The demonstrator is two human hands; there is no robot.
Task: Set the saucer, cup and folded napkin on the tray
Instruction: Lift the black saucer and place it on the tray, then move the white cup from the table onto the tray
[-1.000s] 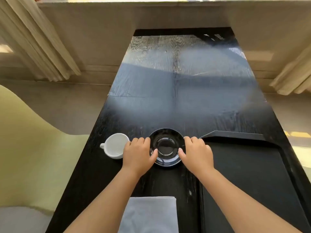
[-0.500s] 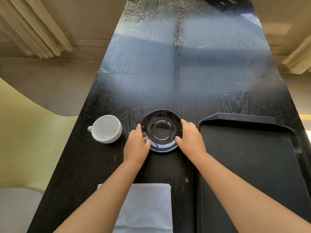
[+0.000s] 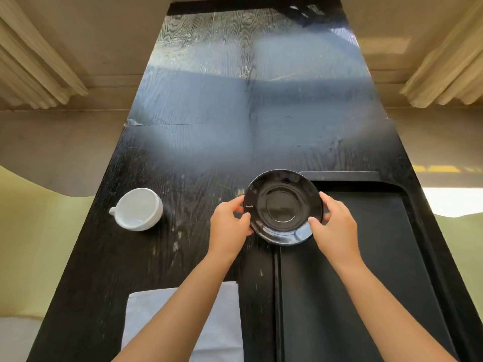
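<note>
You grip the glossy black round saucer point(image 3: 283, 207) by its rim with both hands: your left hand point(image 3: 230, 227) pinches its left edge, your right hand point(image 3: 333, 223) its right edge. The saucer is tilted slightly and sits over the left rim of the flat black rectangular tray point(image 3: 379, 257); whether it touches the tray, you cannot tell. The white ceramic cup point(image 3: 138, 209) stands to the left on the dark wooden table point(image 3: 235, 100), well apart. The folded pale blue napkin point(image 3: 146, 317) lies near the table's front edge, under your left forearm.
</note>
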